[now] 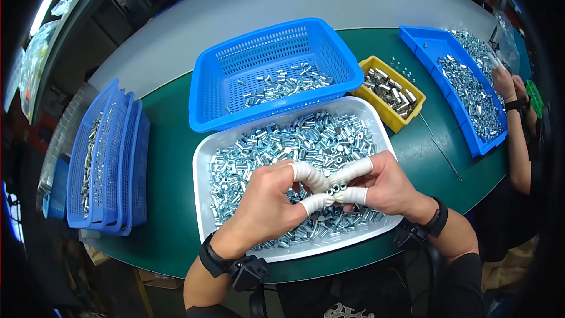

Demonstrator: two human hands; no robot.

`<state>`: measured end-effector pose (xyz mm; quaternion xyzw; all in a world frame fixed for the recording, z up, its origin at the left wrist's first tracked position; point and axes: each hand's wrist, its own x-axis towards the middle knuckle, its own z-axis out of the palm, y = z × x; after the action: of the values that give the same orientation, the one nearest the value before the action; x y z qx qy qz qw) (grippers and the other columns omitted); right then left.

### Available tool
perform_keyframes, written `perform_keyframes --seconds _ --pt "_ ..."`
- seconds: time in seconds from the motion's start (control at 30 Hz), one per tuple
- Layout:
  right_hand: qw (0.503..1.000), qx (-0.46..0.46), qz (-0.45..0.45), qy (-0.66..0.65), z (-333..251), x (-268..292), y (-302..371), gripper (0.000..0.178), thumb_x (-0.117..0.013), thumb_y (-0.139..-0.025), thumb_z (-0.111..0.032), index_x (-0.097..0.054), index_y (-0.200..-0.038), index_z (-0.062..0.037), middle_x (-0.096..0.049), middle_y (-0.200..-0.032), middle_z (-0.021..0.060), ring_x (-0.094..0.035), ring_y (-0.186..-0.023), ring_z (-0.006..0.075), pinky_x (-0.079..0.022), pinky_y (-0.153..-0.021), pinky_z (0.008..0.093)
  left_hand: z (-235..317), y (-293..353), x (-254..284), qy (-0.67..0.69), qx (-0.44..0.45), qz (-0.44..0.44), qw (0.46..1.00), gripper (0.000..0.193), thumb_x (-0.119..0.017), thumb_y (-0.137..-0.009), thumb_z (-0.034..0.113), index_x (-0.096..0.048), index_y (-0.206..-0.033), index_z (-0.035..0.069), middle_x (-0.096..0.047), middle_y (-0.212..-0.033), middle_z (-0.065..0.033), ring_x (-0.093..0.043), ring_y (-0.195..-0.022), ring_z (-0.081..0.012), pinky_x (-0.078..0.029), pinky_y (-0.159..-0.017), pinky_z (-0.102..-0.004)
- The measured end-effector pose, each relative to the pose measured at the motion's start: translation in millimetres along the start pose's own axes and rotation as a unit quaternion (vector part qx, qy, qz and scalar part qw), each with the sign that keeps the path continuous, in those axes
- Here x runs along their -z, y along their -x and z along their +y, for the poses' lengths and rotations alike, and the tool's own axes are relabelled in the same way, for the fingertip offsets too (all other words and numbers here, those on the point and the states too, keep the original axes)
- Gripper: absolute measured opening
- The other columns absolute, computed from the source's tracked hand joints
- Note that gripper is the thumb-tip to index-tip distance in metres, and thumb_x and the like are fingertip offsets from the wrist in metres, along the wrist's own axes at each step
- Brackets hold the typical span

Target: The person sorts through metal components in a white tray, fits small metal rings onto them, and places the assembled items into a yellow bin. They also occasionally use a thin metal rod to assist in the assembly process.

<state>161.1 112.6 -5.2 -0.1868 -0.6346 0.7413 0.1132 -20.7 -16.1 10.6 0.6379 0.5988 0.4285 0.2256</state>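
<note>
My left hand (268, 195) and my right hand (393, 187) meet above a white tray (201, 200). White coverings wrap the thumb and forefinger of each. Between the pinched fingertips sits a short row of small silver metal sleeves (337, 188), their round hollow ends facing up toward me. Both hands are closed on this row, the fingertips nearly touching. Below them the tray is heaped with loose metal sleeves (259, 159) of the same silvery look, lying in all directions. My fingers hide the far sides of the held pieces.
Behind the tray stands a blue perforated basket (203, 88) with some sleeves. A yellow bin (406, 119) of larger cylinders is right of it, near a thin metal rod (441, 152). Stacked blue baskets (138, 171) stand left. Far right, another person's hands (506, 85) work by a blue tray (438, 85).
</note>
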Motion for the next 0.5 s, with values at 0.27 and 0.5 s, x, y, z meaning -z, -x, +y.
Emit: perform_keyframes --seconds 0.27,0.5 --pt "0.980 0.097 -0.011 0.176 3 0 10 0.020 -0.076 -0.080 0.002 -0.075 -0.100 -0.0011 -0.072 -0.086 0.0103 -0.070 -0.075 0.0145 -0.056 -0.064 0.0251 -6 -1 -1 0.012 -0.034 -0.065 0.997 0.016 -0.083 -0.072 0.004 -0.069 -0.080 0.005 -0.071 -0.077 -0.0065 -0.066 -0.067 -0.0178 -0.052 -0.061 -0.0302" --pt "0.984 0.083 -0.067 0.146 -1 10 13 0.022 -0.078 -0.079 -0.002 -0.076 -0.101 -0.0057 -0.072 -0.086 0.0094 -0.070 -0.074 0.0181 -0.054 -0.063 0.0270 7 -3 7 0.038 0.026 0.076 0.996 0.012 -0.078 -0.074 0.000 -0.069 -0.082 0.002 -0.070 -0.075 -0.0049 -0.062 -0.061 -0.0118 -0.046 -0.056 -0.0247"
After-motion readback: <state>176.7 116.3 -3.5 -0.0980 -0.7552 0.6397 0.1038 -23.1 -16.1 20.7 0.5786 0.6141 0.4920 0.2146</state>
